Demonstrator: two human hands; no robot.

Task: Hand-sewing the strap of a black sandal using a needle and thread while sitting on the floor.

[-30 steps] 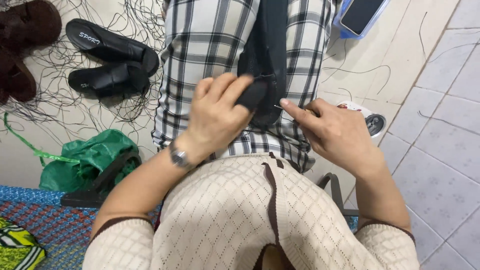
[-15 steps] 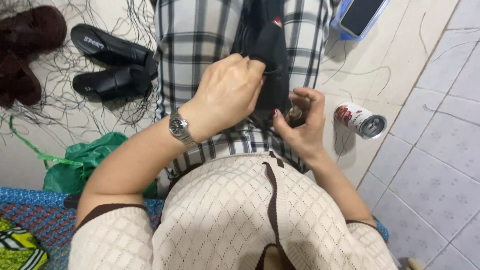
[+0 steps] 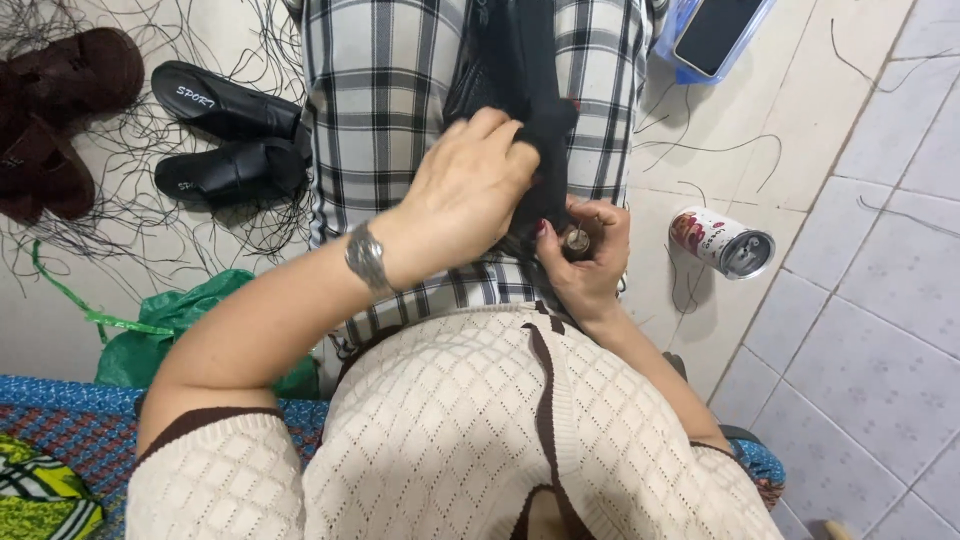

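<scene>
Floor tiles [image 3: 880, 290] lie open toward three and four o'clock of the hands, with a toppled drink can [image 3: 722, 242] near the right hand at three o'clock and loose dark threads [image 3: 700, 150] strewn around it. At one o'clock a phone [image 3: 715, 32] rests on a blue box, cut off by the top edge. Toward ten o'clock the floor is crowded: a pair of black slippers [image 3: 228, 140], brown sandals [image 3: 55, 110] cut by the left edge, and a tangle of black strands. A green bag [image 3: 170, 325] sits at eight o'clock, beside a patterned blue cloth [image 3: 60, 440] that runs out at the lower left corner. Black fabric [image 3: 520, 90] lies on the lap over plaid trousers [image 3: 380, 110], its far end lost past the top edge. The left hand [image 3: 465, 195] covers the near part of the fabric, fingers [image 3: 500, 135] curled and pressed together around a bunched fold. The right hand [image 3: 590, 255] sits just at four o'clock of it, thumb and forefinger pinching a small round metallic piece [image 3: 577, 240] against the fabric's lower edge; what that piece is cannot be made out, and the left hand hides where the fabric meets it.
</scene>
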